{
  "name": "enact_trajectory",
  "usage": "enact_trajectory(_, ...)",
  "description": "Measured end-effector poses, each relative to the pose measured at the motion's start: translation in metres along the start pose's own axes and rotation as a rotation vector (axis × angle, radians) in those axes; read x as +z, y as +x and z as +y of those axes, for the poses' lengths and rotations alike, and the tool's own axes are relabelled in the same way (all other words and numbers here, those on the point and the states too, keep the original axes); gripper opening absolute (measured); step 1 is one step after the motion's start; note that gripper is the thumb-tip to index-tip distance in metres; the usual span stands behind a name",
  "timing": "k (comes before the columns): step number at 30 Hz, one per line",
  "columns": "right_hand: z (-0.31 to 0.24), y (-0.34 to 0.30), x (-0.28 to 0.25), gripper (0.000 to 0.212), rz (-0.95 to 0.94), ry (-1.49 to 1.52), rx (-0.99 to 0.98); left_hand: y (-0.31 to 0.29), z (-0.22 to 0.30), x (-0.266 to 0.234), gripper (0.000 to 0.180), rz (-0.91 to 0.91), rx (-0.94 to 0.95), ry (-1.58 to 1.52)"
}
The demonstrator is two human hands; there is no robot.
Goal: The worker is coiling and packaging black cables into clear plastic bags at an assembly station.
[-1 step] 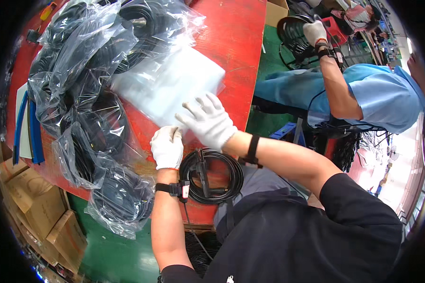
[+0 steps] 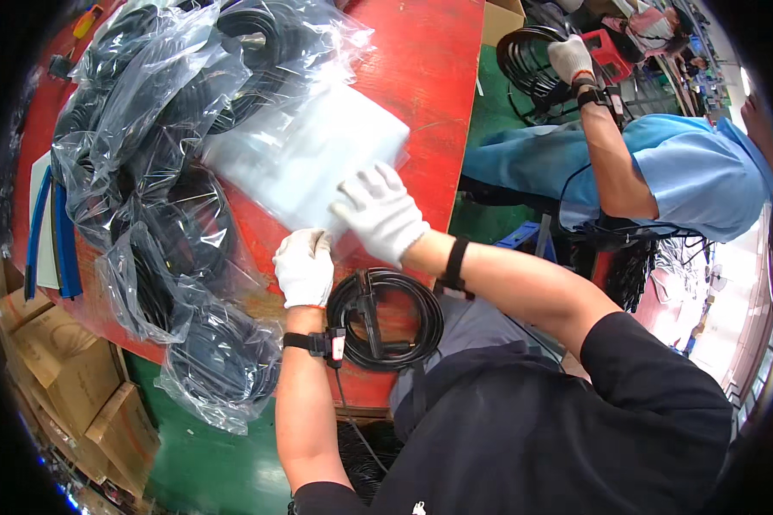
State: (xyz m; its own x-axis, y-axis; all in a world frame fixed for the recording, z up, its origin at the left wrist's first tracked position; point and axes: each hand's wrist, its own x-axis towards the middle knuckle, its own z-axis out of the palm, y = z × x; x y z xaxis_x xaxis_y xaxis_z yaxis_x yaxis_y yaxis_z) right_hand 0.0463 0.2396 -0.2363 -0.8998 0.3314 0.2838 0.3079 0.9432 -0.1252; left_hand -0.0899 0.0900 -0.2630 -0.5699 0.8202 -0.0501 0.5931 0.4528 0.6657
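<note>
A stack of clear plastic bags [image 2: 318,142] lies on the red table. At its near corner my left hand [image 2: 303,268], in a white knit glove, is closed, thumb against fingers, seemingly pinching a bag's edge. My right hand [image 2: 382,215], gloved alike, rests over the stack's near right part with its fingers spread and nothing gripped. Just below both hands sits a coiled black cable [image 2: 429,322], with a black handle-like part [image 2: 369,318] across its middle.
Bagged black cable coils [image 2: 167,172] are heaped along the table's left side; one bagged coil [image 2: 219,365] overhangs the near edge. Cardboard boxes [image 2: 64,365] stand lower left. At right, a co-worker in a blue shirt [image 2: 696,176] has a gloved hand [image 2: 570,58] by a black reel [image 2: 528,64].
My right hand has drawn slightly back toward me and to the right over the bags. The left hand keeps its place. The co-worker's gloved hand has shifted a little at the reel.
</note>
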Motion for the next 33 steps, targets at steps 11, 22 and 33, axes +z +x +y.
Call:
enact_trajectory(11, 0.046, -0.02, 0.008, 0.015, -0.211, 0.013, 0.201, -0.027, -0.026, -0.007, 0.027, 0.032, -0.231, 0.636)
enact_trajectory(22, -0.002, -0.086, -0.026, 0.051, -0.764, 0.709, 0.699, -0.097, -0.023, -0.012, 0.043, -0.198, -0.583, 0.224)
enact_trajectory(33, -0.038, -0.07, -0.014, 0.055, -1.009, 0.547, 0.475, -0.144, -0.019, 0.008, 0.049, -0.275, -0.588, 0.042)
